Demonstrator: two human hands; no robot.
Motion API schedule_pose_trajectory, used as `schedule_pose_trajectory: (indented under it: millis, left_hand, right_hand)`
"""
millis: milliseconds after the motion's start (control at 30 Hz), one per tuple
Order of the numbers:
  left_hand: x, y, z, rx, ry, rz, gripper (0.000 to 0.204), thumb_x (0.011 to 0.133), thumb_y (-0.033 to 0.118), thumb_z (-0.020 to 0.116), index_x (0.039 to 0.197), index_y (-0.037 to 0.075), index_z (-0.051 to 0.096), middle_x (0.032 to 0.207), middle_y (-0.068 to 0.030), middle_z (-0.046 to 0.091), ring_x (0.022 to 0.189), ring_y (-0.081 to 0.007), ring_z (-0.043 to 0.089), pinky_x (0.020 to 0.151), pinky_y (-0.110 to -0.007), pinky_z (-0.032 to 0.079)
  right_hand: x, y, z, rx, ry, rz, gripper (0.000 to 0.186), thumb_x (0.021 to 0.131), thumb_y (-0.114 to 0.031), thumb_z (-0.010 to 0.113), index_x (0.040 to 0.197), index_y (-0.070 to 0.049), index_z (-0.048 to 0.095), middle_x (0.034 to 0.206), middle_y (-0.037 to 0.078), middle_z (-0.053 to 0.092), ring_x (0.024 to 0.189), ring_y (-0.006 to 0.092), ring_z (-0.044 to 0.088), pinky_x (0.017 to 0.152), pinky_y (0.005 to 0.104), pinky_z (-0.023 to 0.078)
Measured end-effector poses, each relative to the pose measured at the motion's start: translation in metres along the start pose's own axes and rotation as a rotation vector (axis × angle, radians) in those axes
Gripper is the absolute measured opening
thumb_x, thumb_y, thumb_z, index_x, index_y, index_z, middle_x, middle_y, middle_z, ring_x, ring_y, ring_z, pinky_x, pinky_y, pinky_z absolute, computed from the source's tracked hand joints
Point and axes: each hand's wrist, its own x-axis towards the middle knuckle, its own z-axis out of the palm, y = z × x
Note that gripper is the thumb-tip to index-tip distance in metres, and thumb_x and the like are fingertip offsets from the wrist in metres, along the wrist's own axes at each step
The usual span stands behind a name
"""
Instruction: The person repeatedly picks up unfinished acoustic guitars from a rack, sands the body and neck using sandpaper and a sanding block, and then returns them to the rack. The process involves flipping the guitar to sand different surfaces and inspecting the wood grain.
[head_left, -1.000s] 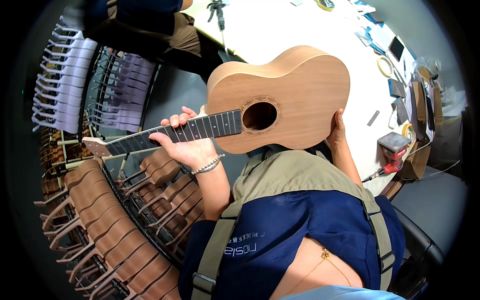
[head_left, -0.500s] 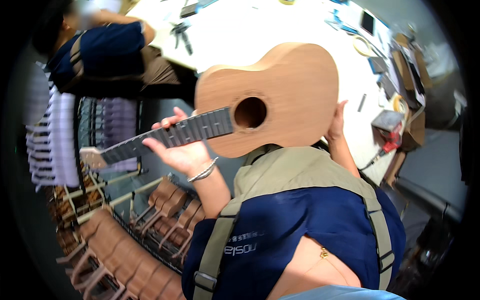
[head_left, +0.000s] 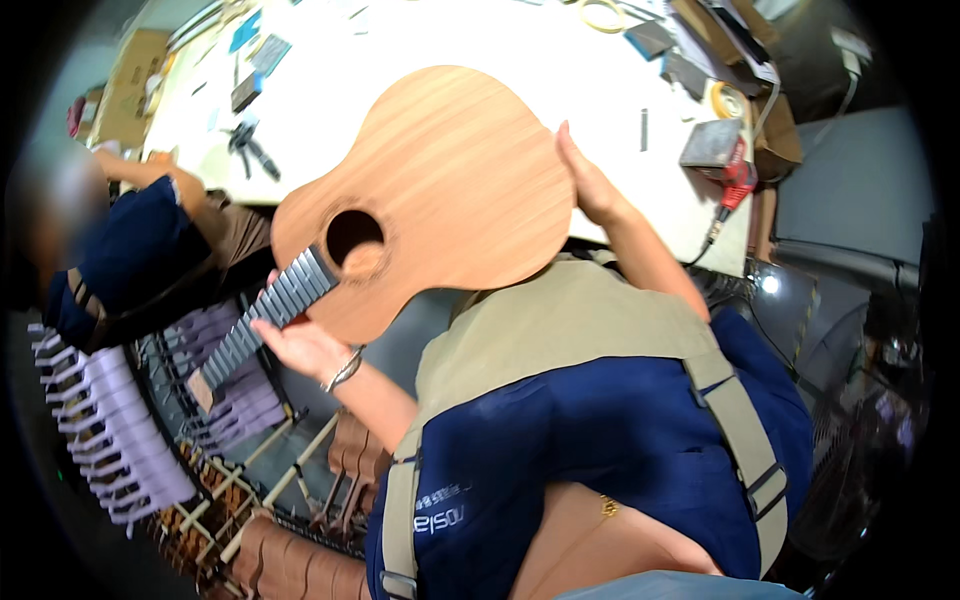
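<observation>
A bare-wood ukulele (head_left: pixel 480 180) with a round sound hole lies tilted in front of me, its top facing up and its neck pointing to the lower left. No strings show on its dark fretboard (head_left: pixel 285 290). My left hand (head_left: pixel 305 345) is wrapped round the neck near the body, thumb at the fretboard's edge and most fingers hidden beneath. At the wide end of the body, my right hand (head_left: pixel 592 185) presses its palm against the side, fingers stretched along it and partly hidden.
A white worktable (head_left: pixel 330 100) spreads ahead. On it are a black clamp (head_left: pixel 250 150), a red corded sander (head_left: pixel 735 180), sanding blocks (head_left: pixel 650 40) and tape rolls (head_left: pixel 727 100). A co-worker (head_left: pixel 140 240) sits at the left. Racks of purple-covered instruments (head_left: pixel 120 430) and brown instrument bodies (head_left: pixel 300 560) stand lower left.
The ukulele has swung so its neck points more steeply down to the left, and its body tips up to the right. Both hands moved with it. My view has turned rightward.
</observation>
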Motion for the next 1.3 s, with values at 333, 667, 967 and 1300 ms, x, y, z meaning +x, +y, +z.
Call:
schedule_pose_trajectory:
  millis: [333,667,967,1300]
  left_hand:
    - [-0.014,0.003,0.027,0.282,-0.118,0.080,0.059,0.092,0.052,0.030,0.119,0.000,0.041,0.118,-0.0226,0.049,0.107,-0.0279,0.050,0.092,-0.039,0.040]
    - [-0.033,0.007,0.022,0.429,-0.122,0.217,0.059,0.086,0.054,0.042,0.104,-0.001,0.050,0.093,-0.0186,0.060,0.087,-0.0212,0.059,0.081,-0.030,0.046]
    - [-0.048,0.009,0.018,0.265,-0.261,0.170,0.059,0.088,0.052,0.038,0.119,0.003,0.044,0.108,-0.0194,0.057,0.097,-0.0241,0.058,0.086,-0.035,0.046]
    - [-0.060,0.001,0.018,0.020,-0.220,-0.021,0.044,0.091,0.029,0.037,0.122,-0.001,0.039,0.120,-0.0232,0.048,0.113,-0.0306,0.046,0.100,-0.044,0.033]
  right_hand:
    - [0.028,0.023,-0.042,0.037,0.032,0.034,0.075,0.086,-0.057,0.036,0.134,0.000,0.030,0.134,0.020,0.035,0.124,0.0259,0.034,0.102,0.0357,0.025]
    - [0.020,0.038,-0.061,0.078,0.002,0.231,0.067,0.090,-0.054,0.030,0.119,0.003,0.050,0.114,0.016,0.055,0.104,0.0203,0.052,0.092,0.0303,0.036]
    - [-0.002,0.030,-0.058,0.423,0.032,0.028,0.063,0.088,-0.053,0.033,0.115,0.000,0.050,0.106,0.018,0.056,0.092,0.0196,0.057,0.078,0.0286,0.045]
    - [-0.034,0.005,-0.066,0.438,0.125,-0.143,0.061,0.087,-0.049,0.040,0.121,0.002,0.044,0.117,0.019,0.049,0.098,0.0207,0.055,0.085,0.0339,0.044]
